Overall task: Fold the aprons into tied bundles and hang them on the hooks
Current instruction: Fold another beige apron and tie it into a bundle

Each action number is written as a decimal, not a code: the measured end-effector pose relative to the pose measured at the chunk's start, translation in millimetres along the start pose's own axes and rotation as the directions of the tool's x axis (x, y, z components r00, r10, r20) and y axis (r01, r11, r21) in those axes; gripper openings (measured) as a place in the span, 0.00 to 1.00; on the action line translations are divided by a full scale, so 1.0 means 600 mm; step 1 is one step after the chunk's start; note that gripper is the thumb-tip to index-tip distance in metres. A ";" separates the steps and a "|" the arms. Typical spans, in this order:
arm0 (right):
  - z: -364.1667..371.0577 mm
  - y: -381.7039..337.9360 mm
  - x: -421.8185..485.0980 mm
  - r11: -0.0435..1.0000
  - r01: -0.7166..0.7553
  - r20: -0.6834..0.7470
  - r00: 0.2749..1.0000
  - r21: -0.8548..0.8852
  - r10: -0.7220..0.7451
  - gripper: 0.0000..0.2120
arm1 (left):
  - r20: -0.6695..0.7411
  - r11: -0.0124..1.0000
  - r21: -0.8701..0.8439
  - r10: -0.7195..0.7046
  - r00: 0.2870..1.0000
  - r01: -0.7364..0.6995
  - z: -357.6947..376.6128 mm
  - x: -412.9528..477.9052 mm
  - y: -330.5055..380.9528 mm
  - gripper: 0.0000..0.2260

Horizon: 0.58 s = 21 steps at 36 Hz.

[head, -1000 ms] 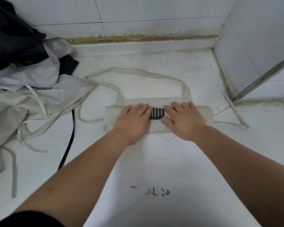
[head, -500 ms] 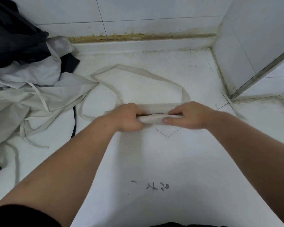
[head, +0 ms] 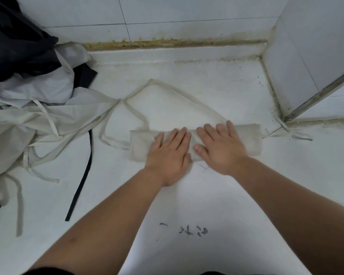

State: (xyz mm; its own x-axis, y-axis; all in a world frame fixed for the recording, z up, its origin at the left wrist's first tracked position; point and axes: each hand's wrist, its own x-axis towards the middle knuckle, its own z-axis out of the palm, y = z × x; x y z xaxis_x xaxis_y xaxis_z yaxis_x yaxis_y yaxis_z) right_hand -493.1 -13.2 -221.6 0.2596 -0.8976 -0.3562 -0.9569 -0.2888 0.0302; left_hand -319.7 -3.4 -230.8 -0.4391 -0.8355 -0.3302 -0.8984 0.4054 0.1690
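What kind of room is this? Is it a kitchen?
Probably a back room or wash area of a kitchen, though I can't be sure. The white wall tiles, the grimy yellowed seam along the white worktop and the heap of aprons on the left suggest it.

Dark handwritten marks on the white surface are too smeared to read.

Backed by a white tiled wall with grey grout lines; stained yellow-brown along the seam at its base. Boxed in at the right by a tiled pillar edged with a metal strip. Below, a white tabletop, grimy in the corner, scribbled with dark marks near the front
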 end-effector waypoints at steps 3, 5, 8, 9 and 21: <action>0.030 0.008 -0.015 0.998 -0.028 -0.011 1.000 0.062 0.028 0.42 | -0.044 0.999 -0.030 -0.041 0.998 0.040 0.025 -0.013 -0.007 0.31; 0.036 0.018 -0.018 0.994 -0.077 -0.033 0.996 0.073 0.080 0.42 | -0.068 0.998 0.000 -0.061 0.996 0.062 0.032 -0.018 -0.018 0.32; 0.038 0.026 -0.020 0.986 -0.144 -0.026 0.989 0.088 0.146 0.42 | -0.092 0.993 -0.006 -0.114 0.989 0.114 0.034 -0.031 -0.037 0.36; 0.039 0.028 -0.021 0.981 -0.165 -0.018 0.986 0.100 0.167 0.41 | -0.095 0.990 -0.023 -0.144 0.985 0.142 0.035 -0.037 -0.043 0.36; 0.049 0.025 -0.048 0.907 -0.330 0.010 0.941 0.262 0.339 0.37 | -0.035 0.927 -0.082 -0.370 0.928 0.366 0.032 -0.083 -0.094 0.30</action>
State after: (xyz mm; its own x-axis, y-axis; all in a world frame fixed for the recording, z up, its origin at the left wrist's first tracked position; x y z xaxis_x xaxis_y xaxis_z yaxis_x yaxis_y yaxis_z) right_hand -519.0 18.3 -238.3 -0.0820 -0.9389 -0.3342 -0.9876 0.1216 -0.0995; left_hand -247.2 22.3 -241.5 -0.0753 -0.9385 -0.3370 -0.9929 0.0393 0.1123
